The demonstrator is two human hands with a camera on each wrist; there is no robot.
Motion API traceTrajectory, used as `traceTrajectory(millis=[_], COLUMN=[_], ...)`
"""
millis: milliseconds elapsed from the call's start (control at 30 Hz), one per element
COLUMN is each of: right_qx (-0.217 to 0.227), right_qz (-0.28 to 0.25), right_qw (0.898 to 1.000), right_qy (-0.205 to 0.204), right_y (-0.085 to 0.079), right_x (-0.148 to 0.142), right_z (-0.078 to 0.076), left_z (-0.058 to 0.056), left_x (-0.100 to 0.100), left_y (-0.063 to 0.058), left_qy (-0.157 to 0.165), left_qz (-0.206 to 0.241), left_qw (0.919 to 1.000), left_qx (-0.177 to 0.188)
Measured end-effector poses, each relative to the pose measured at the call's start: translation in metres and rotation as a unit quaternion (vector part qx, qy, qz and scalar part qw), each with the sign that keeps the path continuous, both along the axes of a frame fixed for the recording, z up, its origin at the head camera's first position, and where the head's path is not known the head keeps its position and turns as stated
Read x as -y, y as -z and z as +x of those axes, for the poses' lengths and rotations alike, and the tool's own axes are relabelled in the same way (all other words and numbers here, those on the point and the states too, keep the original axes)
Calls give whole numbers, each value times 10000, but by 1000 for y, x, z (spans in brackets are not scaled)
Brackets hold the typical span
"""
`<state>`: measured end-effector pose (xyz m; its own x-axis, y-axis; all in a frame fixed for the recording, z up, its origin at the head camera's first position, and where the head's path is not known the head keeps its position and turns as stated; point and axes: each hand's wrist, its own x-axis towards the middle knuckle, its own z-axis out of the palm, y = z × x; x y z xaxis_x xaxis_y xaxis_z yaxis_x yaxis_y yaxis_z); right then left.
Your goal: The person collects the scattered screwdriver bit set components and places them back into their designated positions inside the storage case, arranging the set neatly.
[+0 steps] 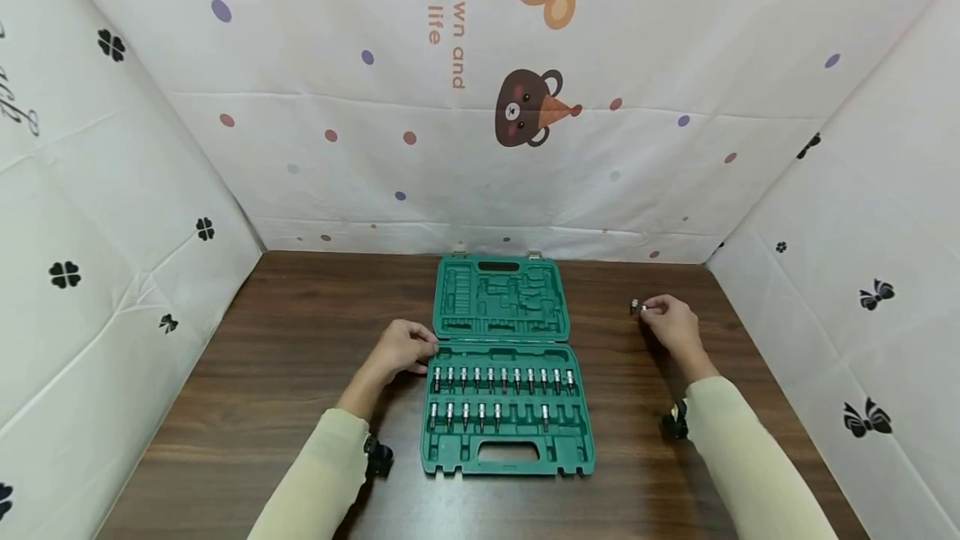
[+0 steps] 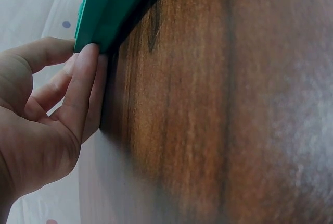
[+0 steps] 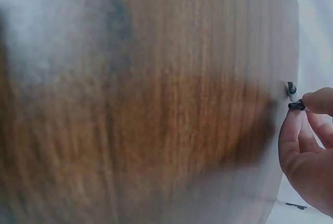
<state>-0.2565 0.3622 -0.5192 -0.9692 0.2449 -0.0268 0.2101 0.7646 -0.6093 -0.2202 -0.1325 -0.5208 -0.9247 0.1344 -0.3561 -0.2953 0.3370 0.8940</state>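
An opened green tool case (image 1: pixel 507 443) lies flat in the middle of the table. Two rows of bit sockets (image 1: pixel 504 380) sit in its near half, silver at one end and dark at the tip. My left hand (image 1: pixel 403 347) holds the left edge of the case by the hinge, its fingertips at the green corner in the left wrist view. Off to the right, my right hand (image 1: pixel 671 325) pinches a small bit socket (image 3: pixel 296 106) between thumb and fingertips. Another bit socket (image 1: pixel 633 306) stands on the table just left of those fingertips.
The case's lid (image 1: pixel 501 298) lies back toward the rear wall, showing moulded recesses. Several slots in the near row hold no socket, right of its middle. Printed white cloth (image 1: pixel 420 165) encloses the brown wooden table (image 1: pixel 300 332) at the back and sides.
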Motion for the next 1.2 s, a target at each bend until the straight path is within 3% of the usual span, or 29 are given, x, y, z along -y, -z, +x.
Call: traceTrajectory(millis=[100, 200, 367, 567, 833, 1200], right_qx=[144, 225, 363, 524, 681, 777], right_qz=[-650, -1455, -2527, -3334, -4001, -4188], right_qw=[9978, 9891, 9665, 9397, 9097, 8917], right_qy=[28, -48, -250, -554, -882, -1533], right_y=[-2, -5, -11, -19, -31, -48], right_x=[1, 4, 10, 20, 39, 72], right_z=[3, 7, 13, 24, 38, 49], left_z=[-1, -1, -1, -2, -2, -2], left_x=[0, 0, 0, 0, 1, 1], left_y=[0, -1, -2, -1, -2, -3], left_qy=[8, 9, -3, -2, 51, 61], left_qz=[-11, -19, -47, -5, -23, 20], left_qw=[10000, 10000, 10000, 10000, 10000, 9999], left_qx=[0, 20, 40, 81, 64, 89])
